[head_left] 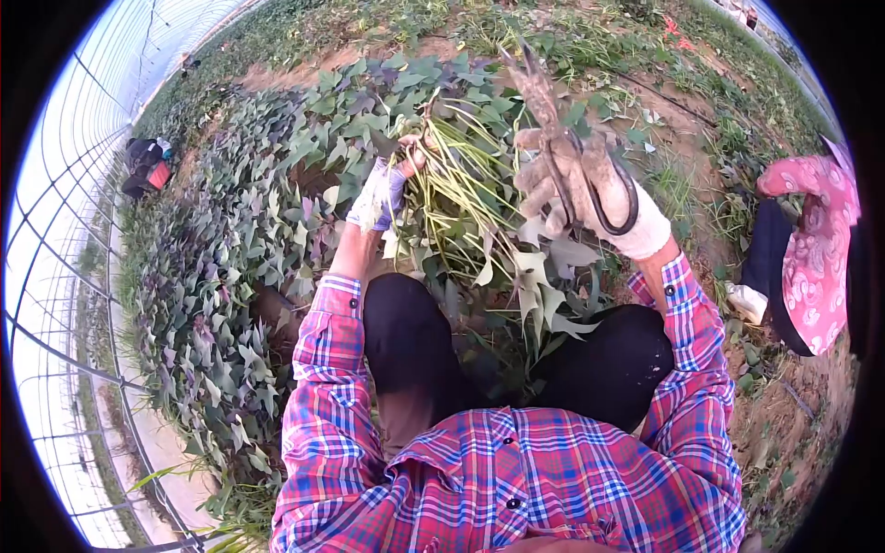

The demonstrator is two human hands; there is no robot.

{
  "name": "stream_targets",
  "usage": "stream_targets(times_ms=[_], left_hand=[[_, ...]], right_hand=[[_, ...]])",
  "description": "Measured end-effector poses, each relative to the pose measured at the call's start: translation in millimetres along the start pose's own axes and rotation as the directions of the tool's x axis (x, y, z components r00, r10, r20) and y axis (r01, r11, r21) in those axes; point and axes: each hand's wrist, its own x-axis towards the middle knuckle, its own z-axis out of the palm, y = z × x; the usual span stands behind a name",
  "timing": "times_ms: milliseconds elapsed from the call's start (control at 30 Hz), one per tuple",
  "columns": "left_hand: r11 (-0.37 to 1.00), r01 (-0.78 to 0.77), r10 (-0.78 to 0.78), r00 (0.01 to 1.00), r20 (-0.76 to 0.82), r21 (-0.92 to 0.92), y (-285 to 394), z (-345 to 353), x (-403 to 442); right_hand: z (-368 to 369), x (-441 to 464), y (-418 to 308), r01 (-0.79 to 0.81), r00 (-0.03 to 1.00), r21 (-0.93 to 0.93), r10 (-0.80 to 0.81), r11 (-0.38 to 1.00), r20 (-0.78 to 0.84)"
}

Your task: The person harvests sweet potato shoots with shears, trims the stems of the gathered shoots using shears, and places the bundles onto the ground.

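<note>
The metal scissors look dull, the right cloth glove matt.

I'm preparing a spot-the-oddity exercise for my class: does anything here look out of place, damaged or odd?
Mildly: bright red scraps stand out against the green leafy plants at the upper right, too small to identify. The white knit glove on the right hand looks stained brown, unlike its paler wrist end.

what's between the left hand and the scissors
In the head view, a bundle of green vine stems gripped by the left hand spreads toward the scissors in the right hand, with leafy vines behind.
</note>
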Motion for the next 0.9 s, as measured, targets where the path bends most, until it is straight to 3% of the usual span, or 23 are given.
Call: stream_targets(times_ms=[67, 100, 167, 200, 267, 433, 533, 667, 700, 767, 833, 900], left_hand=[[1.0, -0.011, 0.011, 1.0, -0.026, 0.003, -2, -1, 0], [0.997, -0.024, 0.021, 0.999, -0.035, -0.071, -4, 1, 1], [0.996, 0.005, -0.009, 0.999, -0.044, -0.084, -9, -5, 5], [0.995, 0.037, -0.042, 0.998, -0.048, -0.094, -8, -4, 4], [0.995, -0.034, 0.032, 0.999, -0.029, -0.095, -8, -1, 3], [0.995, -0.091, 0.093, 0.995, 0.043, -0.044, -1, 3, 0], [0.992, -0.072, 0.077, 0.996, 0.046, -0.1, -4, 0, -2], [0.991, -0.049, 0.06, 0.994, 0.088, -0.127, -9, -14, -4], [0.988, -0.059, 0.066, 0.997, 0.043, -0.14, -11, -16, -4], [0.983, -0.079, 0.072, 0.996, -0.047, -0.163, -15, -20, -5], [0.982, -0.081, 0.077, 0.997, -0.027, -0.171, -12, -19, -6], [0.982, -0.107, 0.112, 0.993, 0.025, -0.156, -11, -20, -7]], right_hand=[[21, -7, 2, -0.067, 0.997, -0.259, 0.056, 0.964, -0.05], [23, -7, 3, -0.123, 0.991, -0.302, 0.102, 0.945, -0.083], [25, -7, 13, -0.198, 0.979, -0.266, 0.177, 0.944, -0.099], [29, -4, 10, -0.269, 0.962, -0.124, 0.26, 0.955, -0.087], [15, -2, 21, -0.302, 0.952, -0.028, 0.3, 0.953, -0.06], [20, -2, 17, -0.279, 0.956, -0.28, 0.238, 0.919, -0.174], [27, -1, 15, -0.266, 0.963, -0.549, 0.198, 0.792, -0.181], [35, -2, 11, -0.302, 0.953, -0.488, 0.249, 0.819, -0.172], [32, -1, 13, -0.346, 0.938, -0.283, 0.321, 0.895, -0.132], [33, -4, 14, -0.338, 0.941, -0.343, 0.315, 0.876, -0.123], [31, -6, 16, -0.328, 0.944, -0.399, 0.308, 0.856, -0.116], [24, -6, 21, -0.322, 0.944, -0.233, 0.329, 0.917, -0.013]])
